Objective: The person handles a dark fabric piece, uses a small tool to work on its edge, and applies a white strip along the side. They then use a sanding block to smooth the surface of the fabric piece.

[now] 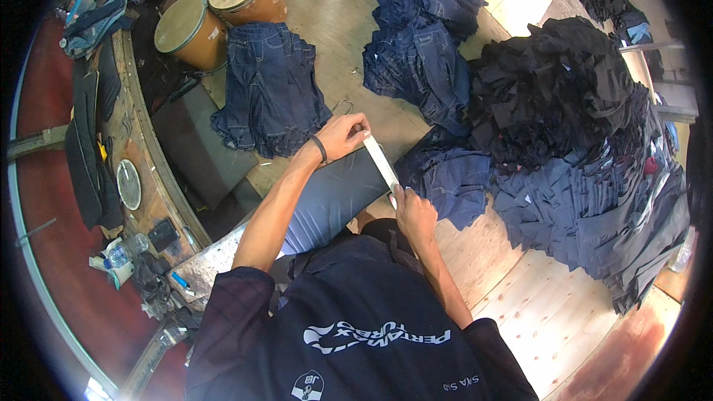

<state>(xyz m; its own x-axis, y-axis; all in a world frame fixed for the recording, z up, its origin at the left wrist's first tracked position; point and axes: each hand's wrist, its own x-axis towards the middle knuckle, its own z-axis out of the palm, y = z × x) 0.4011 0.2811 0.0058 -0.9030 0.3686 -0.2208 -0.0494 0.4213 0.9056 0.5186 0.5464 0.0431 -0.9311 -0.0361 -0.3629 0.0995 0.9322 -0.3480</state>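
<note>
A narrow white strip [380, 162] runs slantwise between my two hands, in front of my body. My left hand [343, 137], with a dark band at the wrist, is closed on its upper end. Lower and to the right, my right hand [414, 212] grips the other end with the thumb along it. The strip looks straight between them; its material is hard to make out. Under my left forearm lies a smooth dark blue padded surface [334, 186]. A thin loop [344, 106] shows just beyond my left hand; I cannot tell what it belongs to.
Stacked denim trousers [271, 82] lie beyond my left hand, with more denim piles [423, 52] farther right. Heaped black garments [549, 89] and grey-blue garments [587, 215] fill the right. Two drum-shaped containers [191, 33] stand far left, behind a curved wooden ledge [141, 126].
</note>
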